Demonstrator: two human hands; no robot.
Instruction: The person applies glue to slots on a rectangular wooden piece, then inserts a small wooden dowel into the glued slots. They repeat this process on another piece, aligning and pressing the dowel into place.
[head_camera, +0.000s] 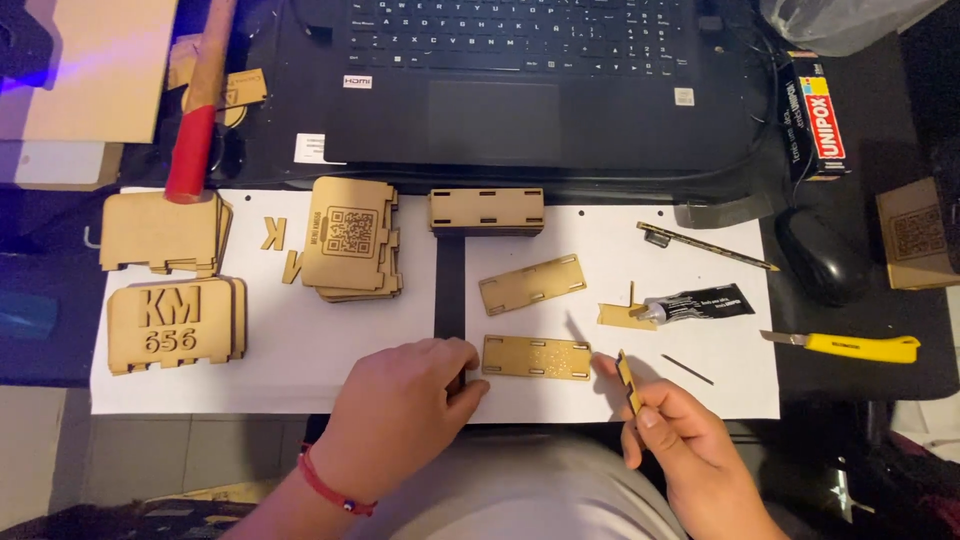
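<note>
The flat tan slotted wooden panel (537, 357) lies on white paper, its near end pinned under the left hand (400, 410) fingertips; thin, light and stiff, probably snappable. The right hand (685, 440) pinches a small narrow wooden strip (629, 381) by its lower edges, just beyond the panel's far end.

My two hands are bare, with no gloves, rings or watch on them, and my forearms are uncovered with no sleeves reaching the wrists. Just behind my left hand (400, 415), a thin red cord bracelet (330, 490) circles the wrist, carrying a small dark bead with a pale spot. My right hand (690, 450) has a plain wrist, and below and between both hands my lap shows light grey-beige cloth (530, 490).
</note>
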